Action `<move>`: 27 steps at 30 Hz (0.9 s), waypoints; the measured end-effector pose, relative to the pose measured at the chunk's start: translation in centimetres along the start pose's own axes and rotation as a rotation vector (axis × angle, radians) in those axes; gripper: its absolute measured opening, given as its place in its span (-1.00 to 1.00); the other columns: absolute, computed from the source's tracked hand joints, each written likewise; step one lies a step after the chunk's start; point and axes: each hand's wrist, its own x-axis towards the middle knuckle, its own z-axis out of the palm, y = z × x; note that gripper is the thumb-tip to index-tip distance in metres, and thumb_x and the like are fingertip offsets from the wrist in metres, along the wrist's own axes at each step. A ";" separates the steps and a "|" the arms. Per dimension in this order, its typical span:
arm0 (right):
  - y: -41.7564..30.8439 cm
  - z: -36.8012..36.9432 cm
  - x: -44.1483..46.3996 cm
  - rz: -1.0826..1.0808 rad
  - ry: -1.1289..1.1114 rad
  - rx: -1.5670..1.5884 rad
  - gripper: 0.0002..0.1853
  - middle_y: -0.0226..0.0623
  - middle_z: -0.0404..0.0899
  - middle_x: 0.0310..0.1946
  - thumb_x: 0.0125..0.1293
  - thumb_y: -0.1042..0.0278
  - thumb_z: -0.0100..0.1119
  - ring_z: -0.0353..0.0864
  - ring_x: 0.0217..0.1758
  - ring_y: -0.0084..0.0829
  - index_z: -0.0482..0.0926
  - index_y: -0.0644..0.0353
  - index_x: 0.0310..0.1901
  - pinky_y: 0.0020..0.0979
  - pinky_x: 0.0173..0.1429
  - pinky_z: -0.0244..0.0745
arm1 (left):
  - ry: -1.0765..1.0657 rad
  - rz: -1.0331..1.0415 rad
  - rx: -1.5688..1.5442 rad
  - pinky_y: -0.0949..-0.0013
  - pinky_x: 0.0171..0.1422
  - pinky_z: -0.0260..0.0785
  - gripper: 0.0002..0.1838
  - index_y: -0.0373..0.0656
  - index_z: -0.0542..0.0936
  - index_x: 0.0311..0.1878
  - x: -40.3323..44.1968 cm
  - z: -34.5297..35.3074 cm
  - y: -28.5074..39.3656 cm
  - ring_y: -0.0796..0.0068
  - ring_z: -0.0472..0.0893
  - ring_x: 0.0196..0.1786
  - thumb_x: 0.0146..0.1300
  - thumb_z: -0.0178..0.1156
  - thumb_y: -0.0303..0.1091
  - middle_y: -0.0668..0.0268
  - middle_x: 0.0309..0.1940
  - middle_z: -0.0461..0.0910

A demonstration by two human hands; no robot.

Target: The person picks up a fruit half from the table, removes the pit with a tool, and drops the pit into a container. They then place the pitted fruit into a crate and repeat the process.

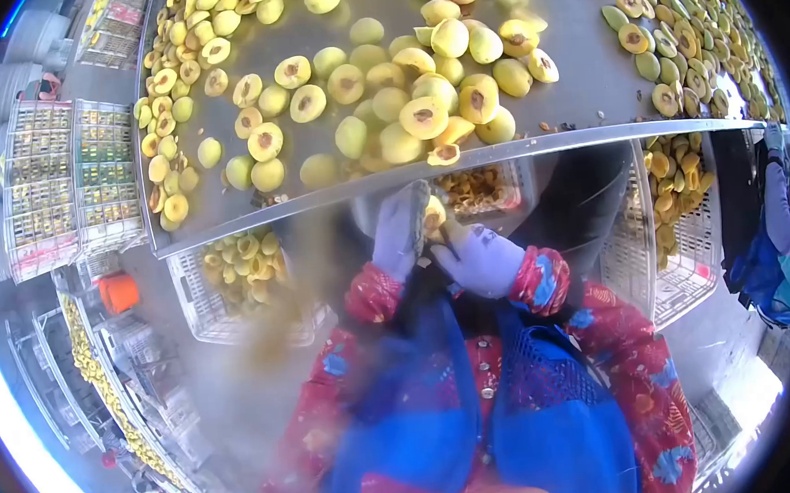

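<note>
Below the table's edge my left hand (pixel 399 231), in a lilac glove with a dirty palm side, is closed around a yellow stone-fruit half (pixel 433 214). My right hand (pixel 483 260), gloved alike, is pressed close to that half. Its fingers are curled, and a small dark shape shows at them, too unclear to name. On the metal table (pixel 565 60) just beyond my hands lies a loose heap of yellow-green fruit halves (pixel 424 116), several with brown hollows or stones facing up.
A crate of brown scraps (pixel 521 183) stands behind my hands. White crates (pixel 199 306) (pixel 629 248) with fruit halves flank me under the edge. More halves (pixel 688 52) cover the table's right side. A co-worker's sleeve (pixel 777 206) shows far right; an orange bucket (pixel 119 292) stands left.
</note>
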 end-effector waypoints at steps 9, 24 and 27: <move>-0.1 -2.3 -0.4 0.275 0.221 -0.103 -0.59 0.07 0.63 -0.34 0.38 0.16 0.02 0.68 -0.31 -0.11 0.36 0.38 0.05 -0.18 -0.24 0.54 | 0.530 0.330 1.096 0.21 -0.05 0.48 -0.60 -0.28 0.47 0.12 -4.3 -8.4 3.4 0.09 0.63 -0.12 0.40 0.05 -0.16 0.00 -0.09 0.60; 0.3 -3.7 -1.2 0.323 0.151 0.711 -0.70 -0.28 0.54 -0.47 0.42 0.17 0.03 0.54 -0.42 -0.47 0.49 0.31 -0.16 -0.38 -0.27 0.44 | 0.169 -0.101 1.045 0.21 -0.14 0.55 -0.42 -0.17 0.57 0.02 7.3 -10.1 11.6 0.19 0.65 -0.08 0.12 0.25 0.14 0.12 -0.12 0.65; -1.0 -3.5 -1.0 0.131 0.276 0.516 -0.77 -0.21 0.54 -0.50 0.40 0.27 0.05 0.56 -0.47 -0.41 0.48 0.29 -0.13 -0.34 -0.32 0.45 | -0.077 0.394 1.091 0.36 -0.31 0.61 -0.47 -0.25 0.52 0.12 5.5 -13.0 9.4 0.30 0.67 -0.14 0.23 0.16 -0.03 0.14 -0.06 0.62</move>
